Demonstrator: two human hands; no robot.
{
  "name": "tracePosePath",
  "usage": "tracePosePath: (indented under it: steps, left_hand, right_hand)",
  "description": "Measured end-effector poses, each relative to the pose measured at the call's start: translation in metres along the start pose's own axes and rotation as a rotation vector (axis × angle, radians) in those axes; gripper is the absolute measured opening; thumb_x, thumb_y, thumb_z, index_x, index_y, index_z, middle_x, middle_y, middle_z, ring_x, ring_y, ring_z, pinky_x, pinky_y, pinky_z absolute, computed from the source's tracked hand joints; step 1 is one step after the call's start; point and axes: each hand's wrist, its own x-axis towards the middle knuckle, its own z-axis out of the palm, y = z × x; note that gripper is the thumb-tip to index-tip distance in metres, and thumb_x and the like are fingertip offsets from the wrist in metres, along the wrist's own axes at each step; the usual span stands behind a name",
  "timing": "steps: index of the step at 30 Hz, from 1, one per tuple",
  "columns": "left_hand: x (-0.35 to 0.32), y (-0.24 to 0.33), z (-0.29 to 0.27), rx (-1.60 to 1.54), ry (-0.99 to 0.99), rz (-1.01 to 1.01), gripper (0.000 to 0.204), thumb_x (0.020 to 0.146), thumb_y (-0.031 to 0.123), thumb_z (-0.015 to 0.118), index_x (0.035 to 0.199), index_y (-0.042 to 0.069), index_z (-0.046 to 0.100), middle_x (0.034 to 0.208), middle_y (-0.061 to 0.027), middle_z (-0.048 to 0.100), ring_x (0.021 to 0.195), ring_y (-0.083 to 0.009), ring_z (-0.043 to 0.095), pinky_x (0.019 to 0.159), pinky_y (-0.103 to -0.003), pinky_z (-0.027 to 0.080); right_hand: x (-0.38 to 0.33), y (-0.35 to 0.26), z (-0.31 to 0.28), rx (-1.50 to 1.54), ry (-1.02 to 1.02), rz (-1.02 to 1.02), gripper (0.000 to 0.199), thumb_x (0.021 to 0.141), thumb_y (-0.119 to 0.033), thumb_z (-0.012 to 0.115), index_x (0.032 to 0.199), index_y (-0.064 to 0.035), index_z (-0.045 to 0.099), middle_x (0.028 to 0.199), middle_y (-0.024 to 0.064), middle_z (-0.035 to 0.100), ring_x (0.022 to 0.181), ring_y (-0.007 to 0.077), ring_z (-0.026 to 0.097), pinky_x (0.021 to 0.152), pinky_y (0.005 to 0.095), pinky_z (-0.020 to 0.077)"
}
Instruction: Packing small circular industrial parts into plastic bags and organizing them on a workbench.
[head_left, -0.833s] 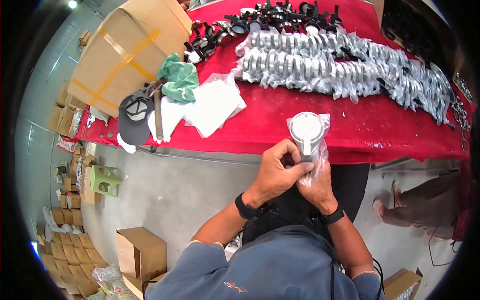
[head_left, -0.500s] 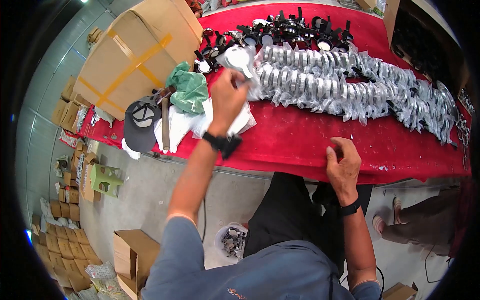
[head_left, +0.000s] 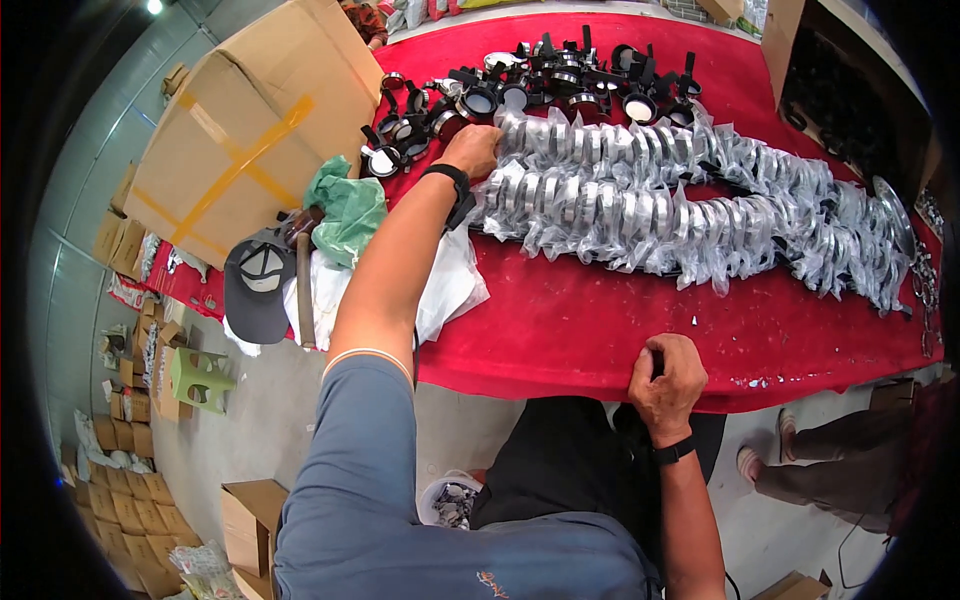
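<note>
My left hand [head_left: 472,152] is closed at the left end of the far row of round metal pieces in clear bags [head_left: 620,143]. Its curled fingers press against a bagged piece there, and much of their grip is hidden. A second row of bagged round pieces [head_left: 620,218] lies just nearer, packed side by side on the red cloth [head_left: 560,320]. By the front table edge, my right hand [head_left: 668,385] has its fingers curled in a loose loop, nothing seen in them. Behind the rows is a heap of unbagged round pieces with black handles [head_left: 565,78].
At the left stand a big cardboard box [head_left: 250,130], a dark cap [head_left: 262,285], a stick-like handle [head_left: 305,290], a green plastic bag [head_left: 345,215] and white sheets [head_left: 450,285]. A box of dark items [head_left: 860,90] is at right. Another person's legs [head_left: 830,460] show below.
My left hand has carried a bagged round piece with a short handle forward to the end of the far row. My right hand's fingers have curled in. The view has shifted slightly.
</note>
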Motion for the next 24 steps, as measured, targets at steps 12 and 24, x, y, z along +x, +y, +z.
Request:
tracePosePath:
  steps: [12, 24]
  left_hand:
    - [-0.014, -0.011, -0.059, -0.040, 0.133, -0.318, 0.028, 0.080, 0.013, 0.066, 0.104, 0.002, 0.074, 0.104, -0.0251, 0.075, 0.103, -0.0444, 0.072, 0.091, -0.049, 0.056]
    - [-0.006, -0.051, 0.008, 0.226, 0.243, -0.444, 0.034, 0.088, 0.032, 0.080, 0.104, 0.003, 0.075, 0.104, -0.0267, 0.076, 0.104, -0.0450, 0.072, 0.092, -0.055, 0.055]
  right_hand:
    - [-0.002, 0.004, -0.003, -0.023, -0.009, 0.039, 0.016, 0.075, 0.002, 0.070, 0.090, -0.0031, 0.067, 0.086, 0.0141, 0.070, 0.081, 0.0349, 0.070, 0.072, 0.0433, 0.0577]
    - [0.004, 0.003, -0.005, 0.009, 0.012, 0.037, 0.017, 0.074, 0.002, 0.071, 0.089, -0.0047, 0.068, 0.087, 0.0123, 0.071, 0.081, 0.0325, 0.071, 0.071, 0.0419, 0.0573]
